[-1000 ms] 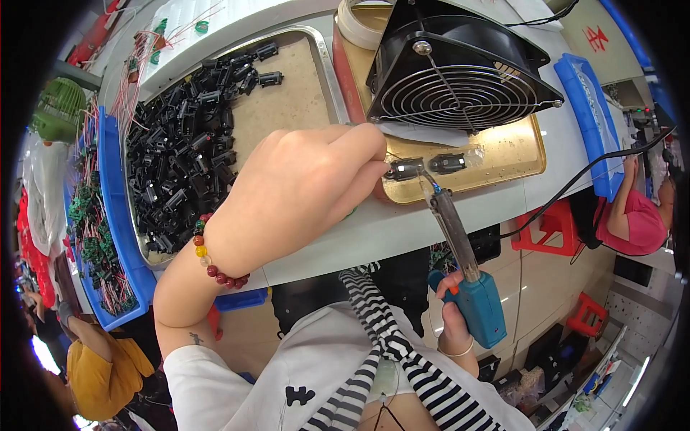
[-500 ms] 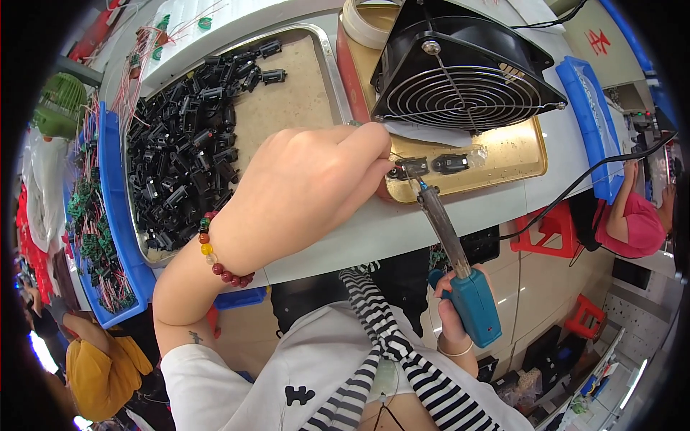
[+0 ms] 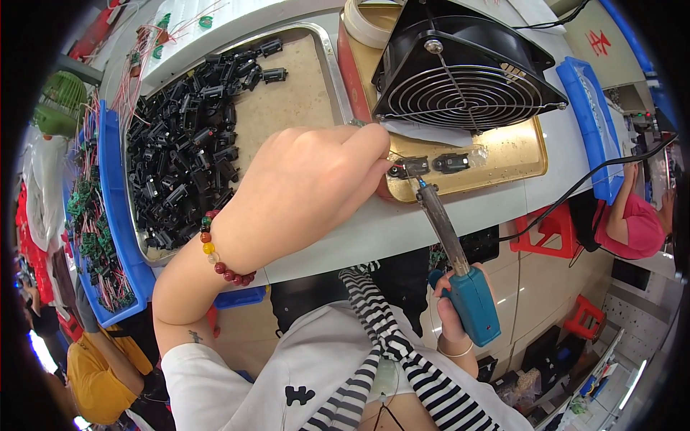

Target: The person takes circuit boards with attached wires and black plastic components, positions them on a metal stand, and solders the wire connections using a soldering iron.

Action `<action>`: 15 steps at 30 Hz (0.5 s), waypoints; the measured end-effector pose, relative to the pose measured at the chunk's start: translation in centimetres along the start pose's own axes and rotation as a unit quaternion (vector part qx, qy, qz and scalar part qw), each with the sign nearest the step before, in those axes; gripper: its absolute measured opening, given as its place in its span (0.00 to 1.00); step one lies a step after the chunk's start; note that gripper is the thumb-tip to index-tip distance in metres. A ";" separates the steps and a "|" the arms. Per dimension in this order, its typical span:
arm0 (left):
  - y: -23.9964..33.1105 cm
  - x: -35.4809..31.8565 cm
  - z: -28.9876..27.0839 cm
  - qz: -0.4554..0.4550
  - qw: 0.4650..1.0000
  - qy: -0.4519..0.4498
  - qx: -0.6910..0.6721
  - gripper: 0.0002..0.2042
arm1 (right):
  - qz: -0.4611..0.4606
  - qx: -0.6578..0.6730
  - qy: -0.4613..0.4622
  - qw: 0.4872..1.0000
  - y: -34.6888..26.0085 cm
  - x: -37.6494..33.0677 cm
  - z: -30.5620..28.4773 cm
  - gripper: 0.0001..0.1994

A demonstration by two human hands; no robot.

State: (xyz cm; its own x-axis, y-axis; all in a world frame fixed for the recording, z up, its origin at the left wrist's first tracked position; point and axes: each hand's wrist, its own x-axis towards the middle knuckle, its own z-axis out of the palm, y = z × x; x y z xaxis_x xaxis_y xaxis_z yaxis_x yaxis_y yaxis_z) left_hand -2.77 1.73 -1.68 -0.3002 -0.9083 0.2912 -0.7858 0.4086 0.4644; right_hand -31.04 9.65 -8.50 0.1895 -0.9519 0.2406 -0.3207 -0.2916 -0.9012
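Note:
My left hand (image 3: 309,179) reaches over the bench with its fingertips pinched on a thin wire (image 3: 397,155), which runs to a small black part (image 3: 415,166). A bit of green shows behind those fingers, too small to make out. The teal handle of a soldering gun (image 3: 476,309) sits in my right hand (image 3: 453,320), fingers wrapped round it. Its tip points up and meets the near side of the same black part, at the wire's end. Beside it on the gold tray (image 3: 514,167) lies a second black part (image 3: 452,164).
A black fan (image 3: 463,79) with a wire guard stands on the gold tray. Left of it, a metal tray (image 3: 302,79) holds many black parts. Blue bins (image 3: 122,215) flank the bench. A black cable (image 3: 568,194) crosses at right. Co-workers sit at both sides.
My hands and the soldering gun hold almost still. At the lower left, the arm of the co-worker in yellow has shifted.

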 end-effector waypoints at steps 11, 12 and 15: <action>-0.1 0.1 0.0 0.006 1.000 0.001 0.001 0.04 | 0.042 0.043 0.021 0.998 0.0 -0.1 0.2 0.11; -0.1 0.1 0.0 0.005 1.000 0.002 0.005 0.04 | 0.028 0.027 0.008 0.999 0.2 -0.2 0.1 0.11; -0.1 0.1 0.0 0.005 1.000 -0.002 0.001 0.04 | 0.035 0.036 0.011 0.999 0.2 -0.2 0.2 0.11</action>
State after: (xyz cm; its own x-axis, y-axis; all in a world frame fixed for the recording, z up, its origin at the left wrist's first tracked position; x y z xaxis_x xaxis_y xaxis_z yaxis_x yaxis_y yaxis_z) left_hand -2.73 1.59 -1.72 -0.3095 -0.9046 0.2930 -0.7843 0.4171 0.4593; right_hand -30.98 9.80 -8.75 0.1482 -0.9717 0.1839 -0.2654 -0.2182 -0.9391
